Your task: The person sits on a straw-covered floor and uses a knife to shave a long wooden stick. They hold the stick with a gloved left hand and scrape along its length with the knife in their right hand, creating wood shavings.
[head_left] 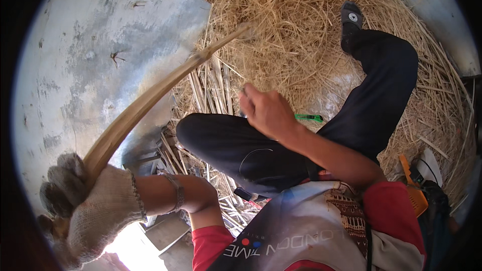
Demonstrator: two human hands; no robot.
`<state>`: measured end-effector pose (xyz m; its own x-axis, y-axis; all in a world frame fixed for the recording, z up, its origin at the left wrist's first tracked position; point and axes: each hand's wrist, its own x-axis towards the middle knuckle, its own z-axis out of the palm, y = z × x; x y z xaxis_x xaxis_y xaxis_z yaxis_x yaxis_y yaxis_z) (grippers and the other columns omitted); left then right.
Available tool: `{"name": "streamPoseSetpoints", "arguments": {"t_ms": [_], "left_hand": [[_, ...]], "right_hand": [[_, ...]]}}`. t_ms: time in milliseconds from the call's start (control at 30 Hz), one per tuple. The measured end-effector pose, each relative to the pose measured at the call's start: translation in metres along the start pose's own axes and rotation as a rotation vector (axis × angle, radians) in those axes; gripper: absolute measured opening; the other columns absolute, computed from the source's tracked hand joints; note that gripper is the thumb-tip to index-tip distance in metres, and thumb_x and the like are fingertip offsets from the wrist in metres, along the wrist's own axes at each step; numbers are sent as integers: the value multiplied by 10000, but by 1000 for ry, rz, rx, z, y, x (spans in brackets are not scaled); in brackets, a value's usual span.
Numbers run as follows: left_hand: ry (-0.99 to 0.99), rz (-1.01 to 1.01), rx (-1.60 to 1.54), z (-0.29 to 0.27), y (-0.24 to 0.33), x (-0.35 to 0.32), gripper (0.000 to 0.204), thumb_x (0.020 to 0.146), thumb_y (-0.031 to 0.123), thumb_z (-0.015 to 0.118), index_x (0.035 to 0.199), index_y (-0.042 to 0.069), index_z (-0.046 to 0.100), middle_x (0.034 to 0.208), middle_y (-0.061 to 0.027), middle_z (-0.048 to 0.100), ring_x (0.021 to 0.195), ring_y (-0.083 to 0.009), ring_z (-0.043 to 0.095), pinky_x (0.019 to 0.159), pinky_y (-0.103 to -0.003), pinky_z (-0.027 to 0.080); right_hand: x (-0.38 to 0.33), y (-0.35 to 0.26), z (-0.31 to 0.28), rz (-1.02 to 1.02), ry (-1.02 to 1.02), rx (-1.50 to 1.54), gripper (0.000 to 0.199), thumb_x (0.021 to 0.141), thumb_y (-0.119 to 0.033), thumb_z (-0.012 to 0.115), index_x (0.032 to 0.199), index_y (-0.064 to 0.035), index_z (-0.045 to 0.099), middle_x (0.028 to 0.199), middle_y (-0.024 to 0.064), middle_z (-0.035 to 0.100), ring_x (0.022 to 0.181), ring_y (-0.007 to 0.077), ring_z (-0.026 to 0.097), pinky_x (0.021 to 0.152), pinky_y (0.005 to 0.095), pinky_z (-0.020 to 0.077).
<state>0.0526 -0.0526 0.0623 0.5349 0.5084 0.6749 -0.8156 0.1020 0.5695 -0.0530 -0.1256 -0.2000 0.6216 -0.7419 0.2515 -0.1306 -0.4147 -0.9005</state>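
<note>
My left hand (95,211), in a knitted grey-and-white glove, grips the thick lower end of a long, pale brown wooden strip (145,98). The strip slants up to the right and tapers to a thin tip above the straw. My bare right hand (268,113) is closed above my bent left leg, below the strip's thin end. Its thumb and fingers are curled together; a small dark spot shows at the fingertips, too unclear to name. A bright green, narrow tool or handle (309,117) shows just behind my right wrist, partly hidden by it.
Loose straw-like shavings (296,15) cover the floor ahead. Split strips (213,88) lie beside my left knee. A weathered whitish panel (90,60) stands at the left. My legs (386,75) are spread before me. An orange-and-black object (414,193) sits at the right.
</note>
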Motion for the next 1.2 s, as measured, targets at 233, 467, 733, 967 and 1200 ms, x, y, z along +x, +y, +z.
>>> {"name": "streamPoseSetpoints", "arguments": {"t_ms": [233, 467, 733, 967, 1200], "left_hand": [[99, -589, 4, 16, -2, 46, 345, 937, 204, 517, 972, -120, 631, 914, -196, 675, 724, -213, 673, 671, -324, 563], [-224, 13, 30, 23, 11, 2, 351, 956, 209, 495, 917, -138, 532, 810, -193, 658, 616, -188, 672, 586, -286, 615], [-160, 164, -51, 25, 10, 0, 464, 984, 316, 410, 1106, -127, 471, 578, -94, 476, 413, -205, 548, 382, -300, 539], [-152, 205, 236, 13, -2, 16, 347, 952, 245, 484, 872, -92, 510, 590, -122, 567, 492, -193, 619, 428, -289, 553], [-235, 367, 413, 15, 1, 11, 254, 918, 109, 472, 810, -117, 518, 536, -99, 613, 503, -175, 644, 455, -286, 567]], "right_hand": [[20, -3, -30, 211, -184, 20, 313, 957, -265, 556, 923, 45, 528, 593, 240, 601, 594, 449, 629, 556, 520, 504], [6, -29, -42, 97, -156, 258, 328, 951, -211, 603, 1086, 16, 409, 649, 191, 596, 579, 365, 597, 567, 472, 436], [2, -27, -49, 123, -234, 146, 262, 966, -196, 582, 1049, -3, 426, 616, 174, 575, 577, 392, 602, 528, 461, 430], [-2, -48, -19, -168, -47, 100, 236, 967, -202, 579, 984, 9, 475, 547, 177, 551, 499, 399, 572, 479, 461, 427], [16, -24, -8, -46, -58, 31, 220, 970, -202, 569, 953, 9, 508, 491, 170, 519, 461, 378, 571, 444, 460, 434]]}}
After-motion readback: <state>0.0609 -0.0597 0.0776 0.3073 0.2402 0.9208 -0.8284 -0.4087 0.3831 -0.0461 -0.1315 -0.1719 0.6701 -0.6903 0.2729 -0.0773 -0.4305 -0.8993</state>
